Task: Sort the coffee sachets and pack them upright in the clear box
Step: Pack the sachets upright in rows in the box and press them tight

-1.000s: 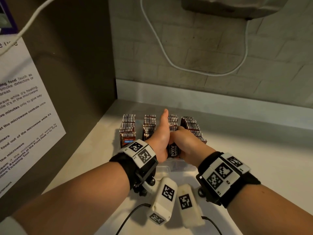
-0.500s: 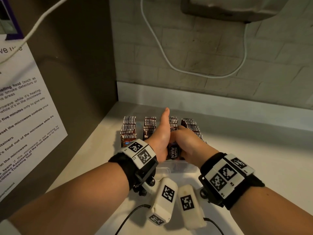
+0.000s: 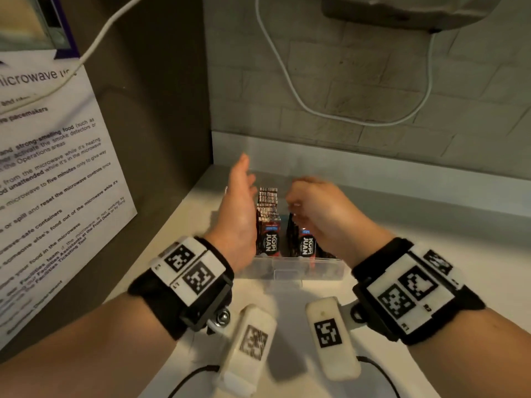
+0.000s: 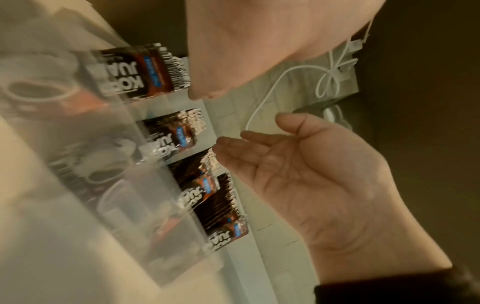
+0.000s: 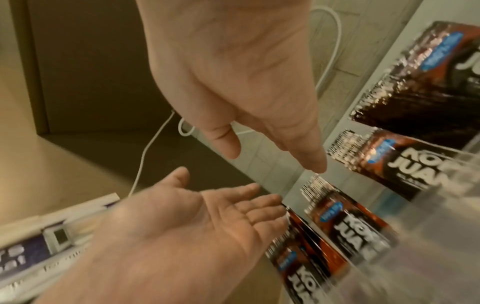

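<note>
A clear box (image 3: 290,270) stands on the pale counter with rows of dark "Kopi Juan" coffee sachets (image 3: 268,222) upright in it. The left wrist view shows several rows (image 4: 179,135) behind the box's clear wall (image 4: 103,164). My left hand (image 3: 244,182) hovers over the left rows, its palm facing right and its fingers straight. My right hand (image 3: 298,202) hovers over the right rows with loosely curled fingers. Both palms are bare in the wrist views, the left hand (image 4: 254,133) and the right hand (image 5: 270,148). The left hand hides the two left rows in the head view.
A dark panel with a printed microwave notice (image 3: 48,173) rises on the left. A tiled wall (image 3: 359,81) with a white cable (image 3: 290,81) stands right behind the box. Bare counter (image 3: 431,225) lies to the right.
Both hands were pressed together round a middle row of sachets. They have let go, risen and moved apart, the left hand to the left and the right hand to the right.
</note>
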